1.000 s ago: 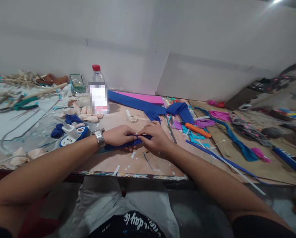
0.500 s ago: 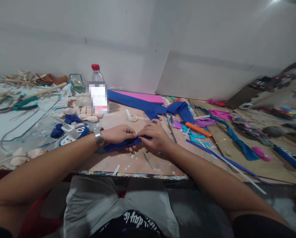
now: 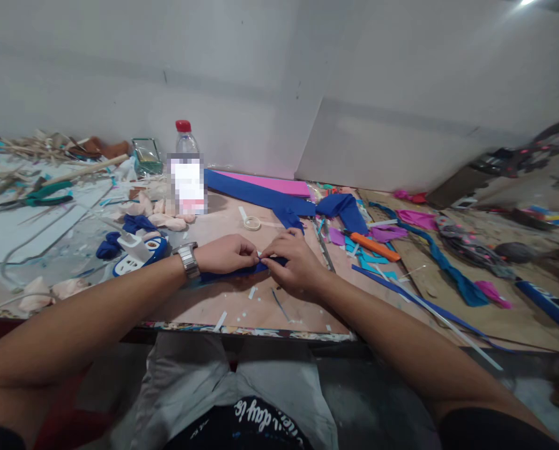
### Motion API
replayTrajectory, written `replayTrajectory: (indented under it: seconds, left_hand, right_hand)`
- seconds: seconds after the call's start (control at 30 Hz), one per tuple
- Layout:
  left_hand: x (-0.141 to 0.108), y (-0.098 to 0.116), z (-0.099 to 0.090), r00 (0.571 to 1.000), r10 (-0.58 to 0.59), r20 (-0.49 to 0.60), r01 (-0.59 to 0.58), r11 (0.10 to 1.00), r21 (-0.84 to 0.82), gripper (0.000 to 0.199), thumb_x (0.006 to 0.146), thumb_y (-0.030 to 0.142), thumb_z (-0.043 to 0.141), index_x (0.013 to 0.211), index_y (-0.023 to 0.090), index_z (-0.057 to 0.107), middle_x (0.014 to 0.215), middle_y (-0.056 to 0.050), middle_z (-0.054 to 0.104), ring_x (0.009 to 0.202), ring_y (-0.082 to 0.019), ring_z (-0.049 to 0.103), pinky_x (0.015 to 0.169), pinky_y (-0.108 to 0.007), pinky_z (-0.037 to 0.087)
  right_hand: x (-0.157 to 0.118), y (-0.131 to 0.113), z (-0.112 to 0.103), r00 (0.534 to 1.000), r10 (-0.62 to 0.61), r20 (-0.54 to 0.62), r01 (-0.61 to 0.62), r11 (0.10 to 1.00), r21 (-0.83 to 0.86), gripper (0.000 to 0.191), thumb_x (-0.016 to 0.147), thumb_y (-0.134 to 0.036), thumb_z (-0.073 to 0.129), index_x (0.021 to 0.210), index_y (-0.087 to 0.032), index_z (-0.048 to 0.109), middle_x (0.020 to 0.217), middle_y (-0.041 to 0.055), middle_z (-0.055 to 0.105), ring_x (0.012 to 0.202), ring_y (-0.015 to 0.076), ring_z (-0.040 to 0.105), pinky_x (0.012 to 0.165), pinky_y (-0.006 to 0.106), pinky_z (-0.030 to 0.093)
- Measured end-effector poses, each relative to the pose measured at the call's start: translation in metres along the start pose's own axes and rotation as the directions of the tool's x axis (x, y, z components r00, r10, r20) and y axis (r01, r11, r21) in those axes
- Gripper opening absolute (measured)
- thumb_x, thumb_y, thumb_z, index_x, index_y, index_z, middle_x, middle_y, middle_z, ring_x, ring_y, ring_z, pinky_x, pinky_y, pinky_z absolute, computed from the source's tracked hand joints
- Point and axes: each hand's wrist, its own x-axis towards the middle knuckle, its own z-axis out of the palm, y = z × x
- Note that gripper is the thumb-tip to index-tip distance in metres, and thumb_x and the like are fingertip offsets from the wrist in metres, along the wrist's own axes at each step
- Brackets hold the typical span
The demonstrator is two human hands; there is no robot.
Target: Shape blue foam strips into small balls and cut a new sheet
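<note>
Two Hands Meet Over One Blue Cloth Strip

We see one left hand [image 3: 227,254] and one right hand [image 3: 295,261] side by side above the worktable [image 3: 302,312], thumbs and forefingers of both clamped on a blue cloth strip [image 3: 232,274] near the front edge. One watch [image 3: 188,260] circles the left wrist. Beyond the fingers we count one tape ring [image 3: 252,223], one red-capped bottle [image 3: 185,178] and one pink strip [image 3: 283,185], partly behind a long blue band [image 3: 255,195]. One orange-handled tool [image 3: 375,246] lies to the right; one pair of green-handled pliers [image 3: 49,194] lies far left.
</note>
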Motion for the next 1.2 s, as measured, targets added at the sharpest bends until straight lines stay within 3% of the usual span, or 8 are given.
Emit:
replayTrajectory:
  seconds: [0.17, 0.5, 0.87, 1.03, 1.2]
  left_hand:
    - [-0.0003, -0.0008, -0.0003, 0.989, 0.133, -0.066, -0.11, 0.955, 0.276, 0.033, 0.095, 0.036, 0.052, 0.073, 0.016, 0.067, 0.062, 0.0, 0.061, 0.058, -0.011, 0.049, 0.059, -0.027, 0.031]
    - [-0.0019, 0.0019, 0.0072, 0.961, 0.253, -0.111, -0.171, 0.859, 0.482, 0.032, 0.1, 0.033, 0.05, 0.087, 0.017, 0.074, 0.071, -0.004, 0.07, 0.06, -0.013, 0.05, 0.063, -0.028, 0.03]
    - [0.0012, -0.0016, 0.0059, 0.963, 0.216, -0.16, -0.139, 0.909, 0.393, 0.035, 0.102, 0.039, 0.051, 0.092, 0.019, 0.077, 0.079, -0.004, 0.075, 0.065, -0.014, 0.057, 0.066, -0.027, 0.034]
    - [0.0012, -0.0014, 0.0069, 0.959, 0.23, -0.168, -0.166, 0.931, 0.324, 0.025, 0.098, 0.033, 0.056, 0.098, 0.018, 0.077, 0.086, -0.004, 0.077, 0.07, -0.014, 0.061, 0.069, -0.026, 0.039]
    - [0.001, -0.0022, 0.0062, 0.96, 0.217, -0.175, -0.147, 0.928, 0.342, 0.027, 0.098, 0.034, 0.057, 0.093, 0.017, 0.077, 0.081, -0.004, 0.076, 0.068, -0.013, 0.06, 0.067, -0.026, 0.037]
  right_hand:
    - [0.0007, -0.0008, 0.0, 0.999, 0.001, 0.049, -0.001, 1.0, 0.002, 0.006, 0.093, -0.023, 0.065, 0.091, -0.021, 0.07, 0.093, 0.0059, 0.077, 0.09, 0.0228, 0.064, 0.099, 0.045, 0.032]
    - [0.0014, -0.0031, -0.0016, 0.991, 0.025, 0.129, -0.021, 0.999, -0.031, 0.011, 0.099, -0.022, 0.053, 0.096, -0.019, 0.063, 0.099, 0.0084, 0.072, 0.095, 0.0237, 0.06, 0.098, 0.045, 0.032]
    - [0.0017, 0.0033, -0.001, 0.995, 0.026, 0.094, -0.022, 0.999, -0.039, 0.008, 0.097, -0.022, 0.055, 0.095, -0.02, 0.063, 0.098, 0.0078, 0.071, 0.095, 0.0239, 0.059, 0.097, 0.044, 0.032]
    - [0.0014, 0.0026, -0.0008, 0.995, 0.03, 0.099, -0.026, 0.999, -0.042, 0.008, 0.097, -0.022, 0.053, 0.094, -0.02, 0.06, 0.096, 0.0073, 0.069, 0.092, 0.0233, 0.059, 0.095, 0.044, 0.033]
    - [0.0012, 0.0066, 0.0011, 0.998, 0.028, 0.053, -0.027, 0.999, -0.021, 0.004, 0.094, -0.024, 0.059, 0.093, -0.021, 0.062, 0.094, 0.0055, 0.071, 0.093, 0.0234, 0.06, 0.094, 0.043, 0.033]
